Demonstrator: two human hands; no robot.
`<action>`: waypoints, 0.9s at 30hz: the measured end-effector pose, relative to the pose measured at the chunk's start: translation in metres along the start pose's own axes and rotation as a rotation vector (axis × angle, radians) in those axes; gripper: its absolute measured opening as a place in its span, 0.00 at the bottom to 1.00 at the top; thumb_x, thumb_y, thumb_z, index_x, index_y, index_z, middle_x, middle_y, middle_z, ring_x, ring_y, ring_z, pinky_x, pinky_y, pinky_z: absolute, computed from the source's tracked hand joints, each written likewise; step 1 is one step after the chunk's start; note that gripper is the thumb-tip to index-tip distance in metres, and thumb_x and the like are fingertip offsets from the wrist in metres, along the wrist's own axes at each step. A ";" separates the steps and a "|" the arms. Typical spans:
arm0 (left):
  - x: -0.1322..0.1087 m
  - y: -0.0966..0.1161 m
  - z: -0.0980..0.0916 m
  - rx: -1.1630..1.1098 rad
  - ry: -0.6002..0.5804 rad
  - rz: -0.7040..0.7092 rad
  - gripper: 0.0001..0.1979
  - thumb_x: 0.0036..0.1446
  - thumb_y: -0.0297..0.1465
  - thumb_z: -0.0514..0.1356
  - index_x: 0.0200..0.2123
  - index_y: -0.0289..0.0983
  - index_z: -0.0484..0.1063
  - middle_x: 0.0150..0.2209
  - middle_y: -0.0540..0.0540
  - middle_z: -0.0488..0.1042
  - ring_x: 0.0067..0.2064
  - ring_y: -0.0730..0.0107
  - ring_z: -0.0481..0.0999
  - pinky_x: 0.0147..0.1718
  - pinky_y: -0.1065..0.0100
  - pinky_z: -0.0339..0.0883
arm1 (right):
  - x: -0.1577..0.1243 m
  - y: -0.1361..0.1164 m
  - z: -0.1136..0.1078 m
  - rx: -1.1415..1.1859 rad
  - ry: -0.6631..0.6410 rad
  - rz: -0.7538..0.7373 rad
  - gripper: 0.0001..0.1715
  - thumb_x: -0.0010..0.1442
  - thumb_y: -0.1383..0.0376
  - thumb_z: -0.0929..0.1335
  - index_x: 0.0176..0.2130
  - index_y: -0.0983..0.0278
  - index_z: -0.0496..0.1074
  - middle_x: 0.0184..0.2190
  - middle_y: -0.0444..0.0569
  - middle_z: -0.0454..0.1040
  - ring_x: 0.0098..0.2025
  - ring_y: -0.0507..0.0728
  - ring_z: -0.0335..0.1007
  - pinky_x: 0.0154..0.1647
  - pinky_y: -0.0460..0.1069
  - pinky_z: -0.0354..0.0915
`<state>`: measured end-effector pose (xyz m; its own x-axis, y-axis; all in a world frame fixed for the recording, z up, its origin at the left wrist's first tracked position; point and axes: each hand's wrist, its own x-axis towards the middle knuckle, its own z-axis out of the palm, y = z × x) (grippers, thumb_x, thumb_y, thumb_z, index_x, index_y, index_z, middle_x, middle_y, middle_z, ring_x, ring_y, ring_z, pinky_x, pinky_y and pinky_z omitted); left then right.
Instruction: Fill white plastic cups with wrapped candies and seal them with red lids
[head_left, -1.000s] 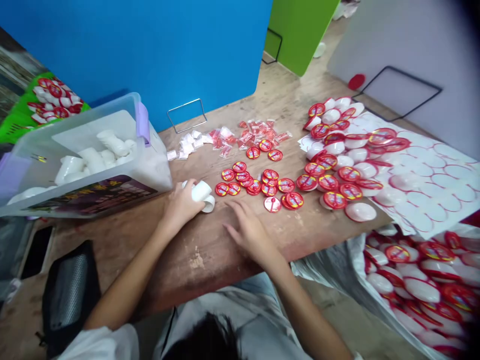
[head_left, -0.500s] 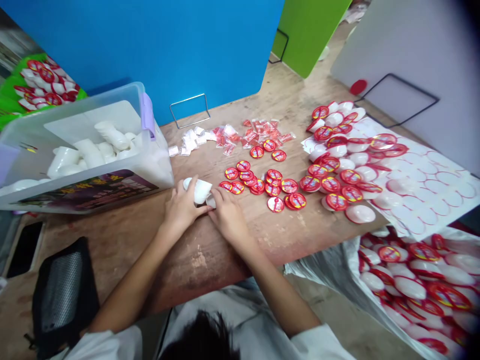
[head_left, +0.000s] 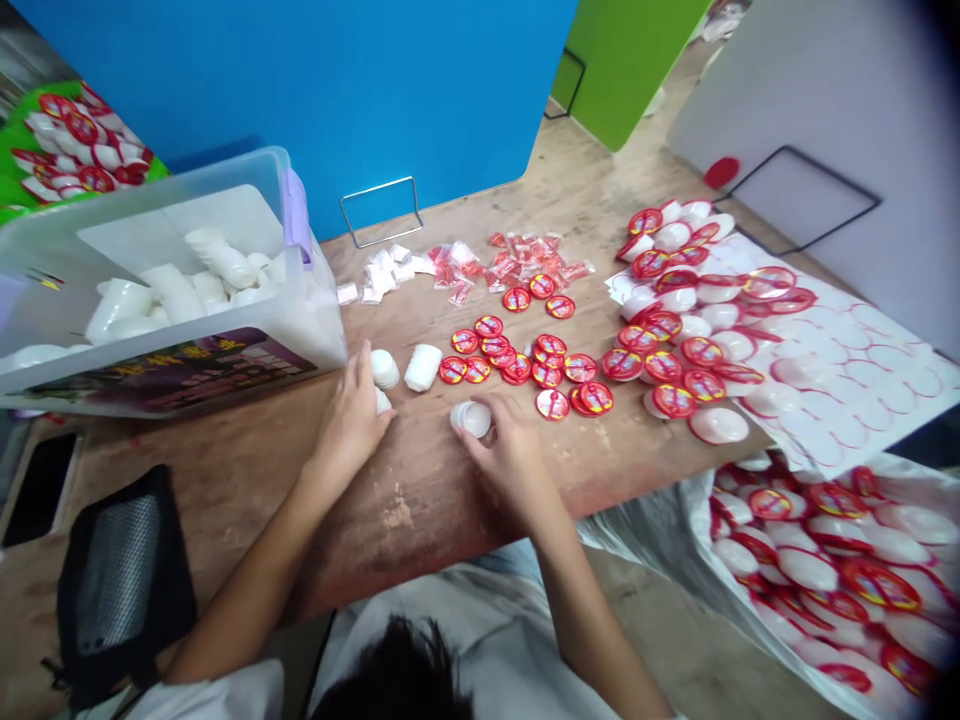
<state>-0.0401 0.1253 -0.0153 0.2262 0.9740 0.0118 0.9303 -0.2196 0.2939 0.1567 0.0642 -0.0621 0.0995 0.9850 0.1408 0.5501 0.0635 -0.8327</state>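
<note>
My left hand (head_left: pixel 354 405), fingers stretched out, lies against a short stack of white plastic cups (head_left: pixel 385 369). Another white cup (head_left: pixel 382 401) peeks out between its fingers and thumb, partly hidden. Just to the right, a separate stack of white cups (head_left: pixel 424 367) sits on the table. My right hand (head_left: pixel 504 440) is closed around a small stack of translucent white cups (head_left: pixel 472 419), tipped so that a round end shows. Round red lids with printed labels (head_left: pixel 517 368) lie in a loose group beyond my right hand.
A clear bin (head_left: pixel 319 320) of white cups stands left. Small white packets (head_left: pixel 386 272) and red packets (head_left: pixel 525 260) lie behind the lids. Filled red-rimmed cups (head_left: pixel 667 340) cover a printed sheet (head_left: pixel 892 370) at right; a sack (head_left: pixel 697 530) holds more. A blue panel (head_left: pixel 337 90) stands behind.
My hands have moved apart, the right one going right with a small stack of cups. The white cups held between them now sit on the table in separate stacks.
</note>
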 end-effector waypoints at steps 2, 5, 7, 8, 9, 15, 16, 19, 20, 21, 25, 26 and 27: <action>-0.006 0.006 -0.004 0.066 0.076 -0.023 0.44 0.48 0.25 0.61 0.65 0.38 0.41 0.62 0.35 0.56 0.62 0.47 0.59 0.56 0.53 0.59 | -0.006 -0.003 0.000 0.018 -0.001 0.031 0.16 0.56 0.62 0.68 0.44 0.64 0.69 0.40 0.55 0.72 0.41 0.61 0.71 0.41 0.54 0.69; -0.017 0.017 -0.006 0.130 0.158 -0.074 0.34 0.53 0.26 0.57 0.62 0.36 0.49 0.56 0.36 0.65 0.56 0.49 0.66 0.51 0.54 0.64 | -0.013 -0.007 0.000 0.046 -0.019 0.064 0.14 0.55 0.60 0.69 0.41 0.64 0.69 0.36 0.52 0.71 0.36 0.59 0.70 0.35 0.51 0.68; -0.022 0.021 -0.004 0.131 0.156 -0.065 0.26 0.55 0.28 0.56 0.58 0.36 0.56 0.51 0.38 0.70 0.52 0.50 0.70 0.49 0.56 0.65 | -0.016 -0.008 0.001 0.058 -0.033 0.066 0.14 0.55 0.61 0.70 0.41 0.64 0.69 0.35 0.51 0.71 0.35 0.58 0.70 0.34 0.51 0.68; -0.023 0.022 -0.003 0.128 0.151 -0.059 0.23 0.55 0.28 0.56 0.55 0.36 0.58 0.49 0.39 0.71 0.50 0.51 0.70 0.48 0.56 0.65 | -0.018 -0.009 0.002 0.062 -0.039 0.068 0.15 0.55 0.62 0.70 0.42 0.64 0.69 0.36 0.52 0.71 0.35 0.58 0.70 0.34 0.51 0.68; -0.024 0.023 -0.001 0.124 0.150 -0.060 0.21 0.55 0.29 0.56 0.53 0.37 0.60 0.48 0.40 0.72 0.50 0.51 0.71 0.48 0.56 0.65 | -0.019 -0.009 0.002 0.065 -0.042 0.069 0.15 0.55 0.62 0.69 0.42 0.64 0.68 0.37 0.52 0.71 0.36 0.58 0.70 0.34 0.51 0.68; -0.026 0.015 0.004 -0.034 0.208 -0.170 0.22 0.53 0.31 0.59 0.51 0.41 0.59 0.46 0.42 0.70 0.46 0.56 0.74 0.42 0.61 0.70 | -0.026 -0.006 0.007 0.105 -0.043 0.096 0.19 0.55 0.61 0.69 0.45 0.65 0.68 0.38 0.54 0.72 0.36 0.58 0.70 0.34 0.51 0.68; -0.026 0.014 0.005 -0.052 0.215 -0.175 0.21 0.53 0.31 0.59 0.51 0.40 0.59 0.47 0.41 0.69 0.46 0.57 0.74 0.41 0.61 0.70 | -0.027 -0.006 0.008 0.128 -0.042 0.127 0.21 0.55 0.61 0.69 0.47 0.66 0.67 0.37 0.53 0.72 0.34 0.58 0.70 0.33 0.51 0.68; -0.029 0.009 0.005 -0.074 0.190 -0.182 0.20 0.53 0.31 0.59 0.49 0.38 0.61 0.48 0.39 0.67 0.46 0.56 0.73 0.39 0.61 0.71 | -0.030 -0.006 0.011 0.210 -0.064 0.217 0.24 0.54 0.60 0.69 0.48 0.67 0.66 0.29 0.49 0.72 0.27 0.55 0.68 0.28 0.49 0.66; -0.030 0.007 0.004 -0.086 0.174 -0.184 0.21 0.52 0.31 0.60 0.50 0.38 0.61 0.48 0.39 0.66 0.45 0.56 0.73 0.39 0.60 0.71 | -0.030 -0.008 0.011 0.234 -0.075 0.228 0.22 0.54 0.59 0.69 0.46 0.67 0.68 0.27 0.48 0.71 0.26 0.55 0.67 0.27 0.49 0.65; -0.032 0.007 0.001 -0.101 0.164 -0.187 0.24 0.51 0.32 0.61 0.52 0.37 0.61 0.48 0.38 0.66 0.44 0.57 0.73 0.39 0.60 0.71 | -0.030 -0.010 0.011 0.260 -0.083 0.231 0.19 0.53 0.58 0.69 0.43 0.66 0.69 0.27 0.47 0.71 0.25 0.54 0.66 0.27 0.48 0.65; -0.047 0.011 -0.017 -0.238 0.237 -0.187 0.27 0.50 0.33 0.62 0.54 0.38 0.62 0.47 0.42 0.67 0.41 0.63 0.73 0.36 0.63 0.72 | -0.029 -0.023 0.008 0.456 -0.108 0.297 0.16 0.52 0.56 0.70 0.37 0.64 0.71 0.25 0.44 0.71 0.25 0.52 0.67 0.27 0.46 0.64; -0.053 0.015 -0.022 -0.327 0.233 -0.171 0.24 0.52 0.34 0.61 0.53 0.40 0.63 0.47 0.43 0.67 0.42 0.64 0.73 0.36 0.65 0.73 | -0.029 -0.027 0.008 0.525 -0.123 0.328 0.16 0.51 0.56 0.70 0.36 0.64 0.71 0.24 0.44 0.71 0.24 0.52 0.67 0.26 0.46 0.63; -0.060 0.019 -0.025 -0.453 0.157 -0.128 0.22 0.54 0.34 0.60 0.53 0.41 0.64 0.48 0.44 0.67 0.44 0.66 0.72 0.37 0.67 0.73 | -0.028 -0.031 0.009 0.597 -0.139 0.360 0.16 0.50 0.55 0.70 0.35 0.64 0.71 0.23 0.43 0.71 0.24 0.51 0.67 0.26 0.45 0.63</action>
<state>-0.0430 0.0642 0.0135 0.0397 0.9959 0.0817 0.7206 -0.0852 0.6881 0.1296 0.0360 -0.0453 0.0614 0.9702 -0.2342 -0.0489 -0.2315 -0.9716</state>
